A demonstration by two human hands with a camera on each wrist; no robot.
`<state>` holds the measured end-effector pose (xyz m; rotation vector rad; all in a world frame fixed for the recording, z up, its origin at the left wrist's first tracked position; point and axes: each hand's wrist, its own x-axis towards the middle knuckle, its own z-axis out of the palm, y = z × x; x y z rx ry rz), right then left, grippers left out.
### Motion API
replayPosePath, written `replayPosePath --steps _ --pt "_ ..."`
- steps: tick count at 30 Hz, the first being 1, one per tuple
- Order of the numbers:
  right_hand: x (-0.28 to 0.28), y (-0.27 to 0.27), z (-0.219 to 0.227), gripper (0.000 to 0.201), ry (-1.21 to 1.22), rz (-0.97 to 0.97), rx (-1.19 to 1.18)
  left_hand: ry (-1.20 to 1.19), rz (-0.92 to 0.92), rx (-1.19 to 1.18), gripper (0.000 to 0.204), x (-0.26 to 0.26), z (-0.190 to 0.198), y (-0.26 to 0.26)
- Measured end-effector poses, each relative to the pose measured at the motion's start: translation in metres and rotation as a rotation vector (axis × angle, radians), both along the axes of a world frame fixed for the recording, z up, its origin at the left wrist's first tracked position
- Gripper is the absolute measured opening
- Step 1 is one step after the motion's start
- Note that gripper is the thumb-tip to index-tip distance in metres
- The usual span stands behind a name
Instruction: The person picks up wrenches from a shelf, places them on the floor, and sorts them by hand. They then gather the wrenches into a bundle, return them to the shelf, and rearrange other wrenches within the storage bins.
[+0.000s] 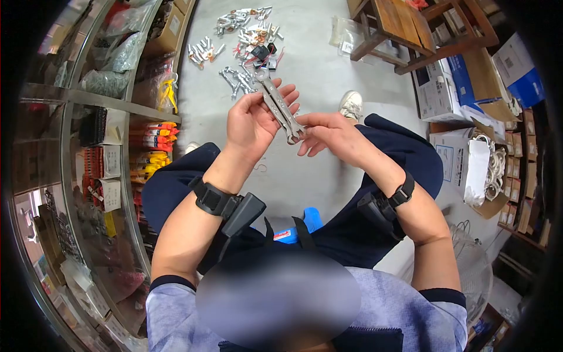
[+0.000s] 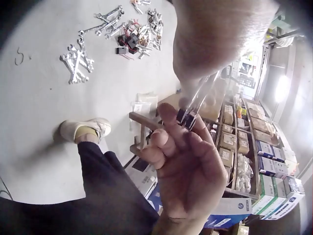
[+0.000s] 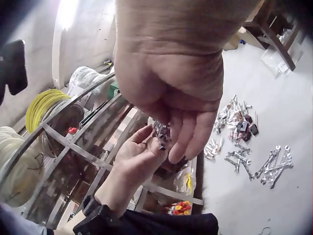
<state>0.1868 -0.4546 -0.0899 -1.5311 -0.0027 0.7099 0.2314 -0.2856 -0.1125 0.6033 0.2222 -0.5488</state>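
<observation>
A small stack of combination wrenches [image 1: 280, 108] lies slantwise across my left hand [image 1: 252, 126], which grips it between thumb and fingers. At the lower ends of the stack, the fingertips of my right hand [image 1: 334, 138] pinch the wrench heads. In the left wrist view the right hand [image 2: 188, 171] shows palm up, with the shiny wrench shafts [image 2: 198, 95] running to its fingers. In the right wrist view the left hand [image 3: 139, 156] sits behind the right hand [image 3: 171, 93], which hides most of the stack. More wrenches [image 3: 276, 165] lie on the floor.
Piles of small metal fittings [image 1: 205, 51] and black parts [image 1: 261, 53] lie on the grey floor [image 1: 316, 64] ahead. Stocked shelves [image 1: 105, 111] line the left. A wooden stool [image 1: 404, 26], cartons [image 1: 448, 94] and a wire-guarded fan [image 1: 472, 264] stand on the right.
</observation>
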Motion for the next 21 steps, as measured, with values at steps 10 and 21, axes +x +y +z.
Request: replayPosePath --steps 10,21 --pt "-0.006 0.008 -0.012 0.03 -0.012 0.06 -0.046 0.015 0.042 0.181 0.032 -0.005 -0.012 0.004" --pt "-0.009 0.023 -0.015 0.024 -0.076 0.11 -0.161 -0.024 0.028 0.182 0.019 -0.009 -0.019 0.007"
